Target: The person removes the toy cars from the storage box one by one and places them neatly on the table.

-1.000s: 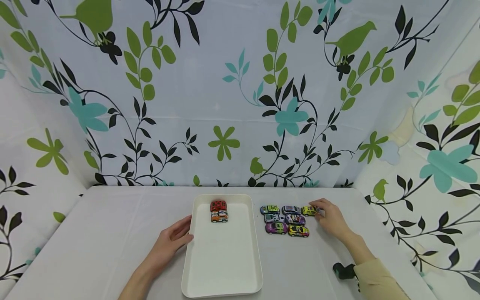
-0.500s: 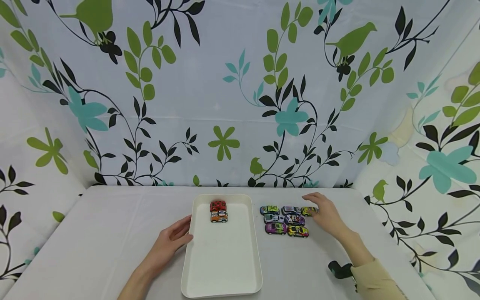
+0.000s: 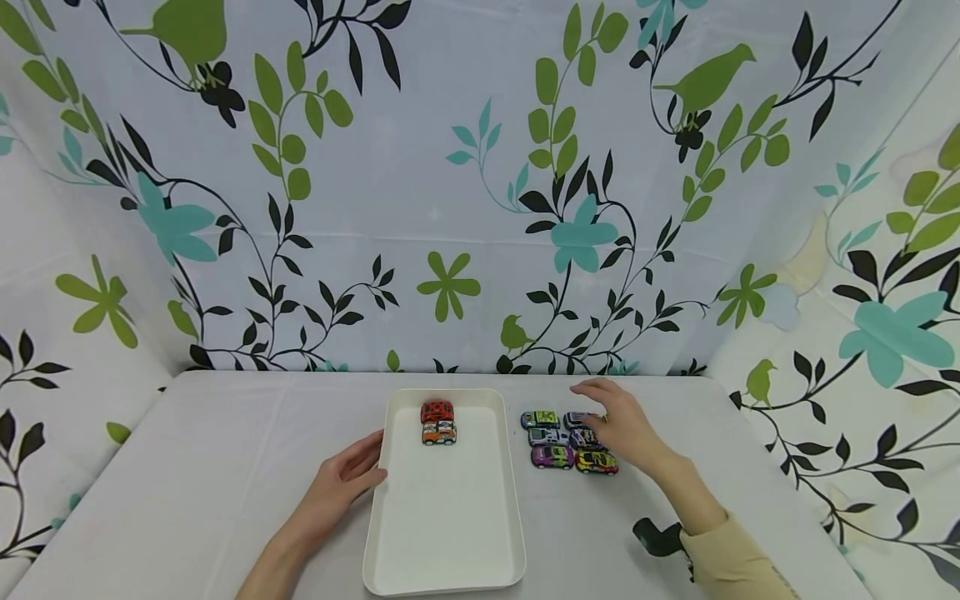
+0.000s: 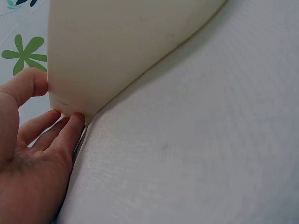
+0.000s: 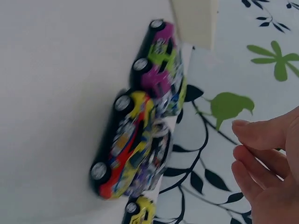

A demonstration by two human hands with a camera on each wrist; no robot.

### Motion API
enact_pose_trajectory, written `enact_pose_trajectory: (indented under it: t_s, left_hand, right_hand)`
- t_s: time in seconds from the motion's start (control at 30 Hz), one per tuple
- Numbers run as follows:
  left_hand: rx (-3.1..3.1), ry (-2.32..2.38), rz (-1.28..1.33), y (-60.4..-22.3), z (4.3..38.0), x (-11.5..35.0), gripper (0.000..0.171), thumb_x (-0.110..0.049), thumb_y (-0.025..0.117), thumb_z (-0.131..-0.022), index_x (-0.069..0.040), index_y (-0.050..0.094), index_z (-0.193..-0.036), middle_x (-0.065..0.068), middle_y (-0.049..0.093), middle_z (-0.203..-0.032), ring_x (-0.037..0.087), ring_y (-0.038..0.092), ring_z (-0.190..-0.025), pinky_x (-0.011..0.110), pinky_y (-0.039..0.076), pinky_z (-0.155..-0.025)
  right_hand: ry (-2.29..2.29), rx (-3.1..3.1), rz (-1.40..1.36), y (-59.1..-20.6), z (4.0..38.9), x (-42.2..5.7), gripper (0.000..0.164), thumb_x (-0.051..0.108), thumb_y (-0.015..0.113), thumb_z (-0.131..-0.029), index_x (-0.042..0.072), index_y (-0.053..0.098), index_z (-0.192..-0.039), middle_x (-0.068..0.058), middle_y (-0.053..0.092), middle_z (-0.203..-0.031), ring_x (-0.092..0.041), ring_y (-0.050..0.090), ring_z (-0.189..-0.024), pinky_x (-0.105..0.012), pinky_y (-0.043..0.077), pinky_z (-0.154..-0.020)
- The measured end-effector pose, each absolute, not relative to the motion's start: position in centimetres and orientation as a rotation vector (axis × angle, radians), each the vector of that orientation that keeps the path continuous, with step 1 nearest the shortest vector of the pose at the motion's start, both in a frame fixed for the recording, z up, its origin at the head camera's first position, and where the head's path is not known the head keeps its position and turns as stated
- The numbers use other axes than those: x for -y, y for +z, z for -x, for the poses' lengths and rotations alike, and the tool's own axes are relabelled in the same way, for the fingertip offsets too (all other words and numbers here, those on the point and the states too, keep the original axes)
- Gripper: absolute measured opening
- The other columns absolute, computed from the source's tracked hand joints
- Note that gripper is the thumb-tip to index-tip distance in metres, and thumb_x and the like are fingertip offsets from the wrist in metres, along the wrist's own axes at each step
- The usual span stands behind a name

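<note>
In the head view my left hand [image 3: 333, 483] holds the left side of a white tray [image 3: 442, 575], thumb at the rim and fingers against the outer wall. A red toy car [image 3: 437, 412] and an orange toy car [image 3: 438, 432] lie at the tray's far end. My right hand [image 3: 626, 427] is over the right part of a group of toy cars, its fingers loosely bent around nothing. A purple-green car [image 3: 552, 457] and a yellow-red car [image 3: 596, 462] form the near row. A yellow car [image 5: 140, 212], hidden from the head view, shows in the right wrist view.
Beside the right sleeve [image 3: 738, 558] is a black device [image 3: 657, 537]. The white table [image 3: 225, 467] ends against a leaf-and-bird patterned curtain [image 3: 480, 192] at the back, with more patterned cloth at both sides.
My right hand has left the far-right yellow car and moved left over the other cars, fingers spreading. The left hand and the tray have not moved.
</note>
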State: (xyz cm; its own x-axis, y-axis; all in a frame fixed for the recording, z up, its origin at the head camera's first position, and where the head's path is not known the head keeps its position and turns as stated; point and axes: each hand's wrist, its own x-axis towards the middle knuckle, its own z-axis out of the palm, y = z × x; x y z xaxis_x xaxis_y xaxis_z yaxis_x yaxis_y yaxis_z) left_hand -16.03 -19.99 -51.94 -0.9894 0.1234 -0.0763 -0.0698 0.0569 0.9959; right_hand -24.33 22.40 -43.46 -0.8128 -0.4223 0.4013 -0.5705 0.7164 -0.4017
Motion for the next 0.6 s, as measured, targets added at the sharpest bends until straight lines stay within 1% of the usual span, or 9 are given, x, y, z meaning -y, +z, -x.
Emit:
enact_pose_trajectory:
  t_s: [0.27,0.47,0.6]
  left_hand:
    - [-2.177,2.058,-0.040,-51.8,16.0,20.0,0.068,-0.017,0.069,-0.095,-0.007,0.036,-0.154,0.011,0.035,-0.160,0.026,0.033,-0.148,0.024,0.044,-0.107]
    - [-2.174,2.055,-0.031,-51.6,16.0,19.9,0.068,-0.017,0.069,-0.095,-0.008,0.036,-0.154,0.011,0.036,-0.160,0.026,0.033,-0.148,0.026,0.044,-0.108]
    - [-2.181,2.051,-0.028,-51.6,16.0,19.9,0.068,-0.018,0.069,-0.095,-0.008,0.037,-0.153,0.011,0.036,-0.160,0.026,0.034,-0.148,0.026,0.044,-0.108]
  right_hand:
    - [0.784,2.646,-0.827,-42.6,24.2,-19.7,0.043,-0.005,0.076,-0.083,0.002,0.067,-0.124,-0.016,0.063,-0.128,-0.038,0.059,-0.121,-0.053,0.053,-0.098]
    - [0.841,2.610,-0.883,-42.5,24.3,-17.6,0.041,-0.002,0.077,-0.083,0.004,0.068,-0.123,-0.013,0.065,-0.125,-0.035,0.061,-0.118,-0.051,0.054,-0.097]
    - [0.883,2.621,-0.902,-42.3,24.3,-15.9,0.040,0.001,0.076,-0.085,0.005,0.068,-0.124,-0.012,0.065,-0.125,-0.034,0.061,-0.119,-0.050,0.053,-0.098]
